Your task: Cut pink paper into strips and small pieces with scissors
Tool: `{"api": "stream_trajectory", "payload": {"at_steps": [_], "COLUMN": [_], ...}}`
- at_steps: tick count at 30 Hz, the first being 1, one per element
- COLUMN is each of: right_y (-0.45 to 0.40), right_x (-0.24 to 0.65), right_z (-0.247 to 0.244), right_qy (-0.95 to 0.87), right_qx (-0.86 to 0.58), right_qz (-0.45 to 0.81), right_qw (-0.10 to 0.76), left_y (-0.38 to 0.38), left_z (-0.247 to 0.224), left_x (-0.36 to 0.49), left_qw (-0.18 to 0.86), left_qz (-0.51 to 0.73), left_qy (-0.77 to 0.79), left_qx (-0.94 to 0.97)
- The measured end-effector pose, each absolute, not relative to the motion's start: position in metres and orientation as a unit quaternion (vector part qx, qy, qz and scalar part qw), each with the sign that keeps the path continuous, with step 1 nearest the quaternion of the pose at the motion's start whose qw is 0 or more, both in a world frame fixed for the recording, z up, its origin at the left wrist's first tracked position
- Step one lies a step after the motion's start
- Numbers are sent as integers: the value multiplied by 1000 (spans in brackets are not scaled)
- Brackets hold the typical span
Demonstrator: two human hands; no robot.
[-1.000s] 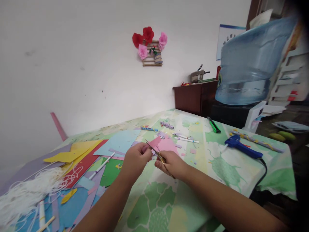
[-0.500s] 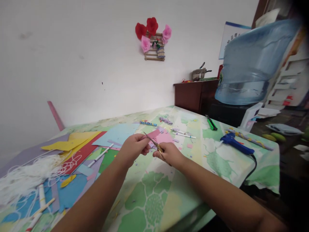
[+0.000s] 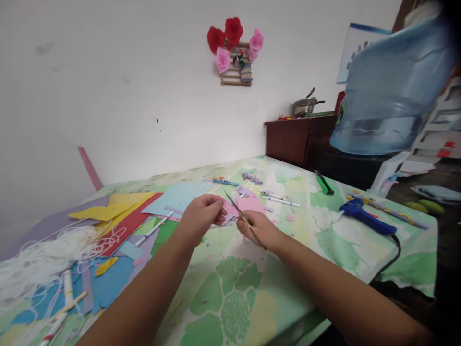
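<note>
My right hand is closed around a small pair of gold-handled scissors, whose narrow blades point up and left. Just left of the blade tips, my left hand is closed in a pinch. Whatever its fingers hold is hidden or too small to name. Beyond both hands lie pink paper with small purple scraps on it and a light blue sheet.
White string and coloured sheets, among them a red one, cover the left. White marker pens lie behind my hands. At right are a green cutter, a blue glue gun and a decorated stick.
The scissors have moved right, away from my left fingers, and their blades look closer together. My left hand remains pinched. The whole view has shifted slightly.
</note>
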State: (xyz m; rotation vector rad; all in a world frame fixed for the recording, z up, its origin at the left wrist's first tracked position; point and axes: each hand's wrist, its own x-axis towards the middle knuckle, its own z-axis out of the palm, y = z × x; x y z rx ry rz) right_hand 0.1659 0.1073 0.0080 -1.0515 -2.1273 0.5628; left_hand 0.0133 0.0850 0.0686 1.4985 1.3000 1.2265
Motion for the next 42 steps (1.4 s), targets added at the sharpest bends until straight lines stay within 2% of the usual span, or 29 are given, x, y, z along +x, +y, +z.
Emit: {"api": "stream_trajectory", "payload": {"at_steps": [5,10,21,31,33,37,39,42], "right_y": [117,129,115,115,117,126,131,135], "right_x": [171,181,170,170,171,179,185,190], "right_z": [9,12,13,12,11,13,14,12], "right_qy": [-762,-701,-823,-815,-816,-788,-793,-817], "right_qx": [-449,-489,-466,-491,-489,-549,-575,-552], "right_qz": [247,309,170,154,149,114,95,109], "right_qw": [397,417,279,267,269,254,178,124], "left_y": [93,101,100,96,96,104,111,118], "left_z": [60,46,46,51,51,43,34,22], "left_x": [8,9,18,18,16,5,-4,-17], "left_qw": [358,383,427,433,402,233,203,190], "left_qz": [490,453,533,554,535,460,434,394], "left_qy": [533,544,491,466,482,579,606,635], "left_qx": [590,594,541,537,566,631,635,637]}}
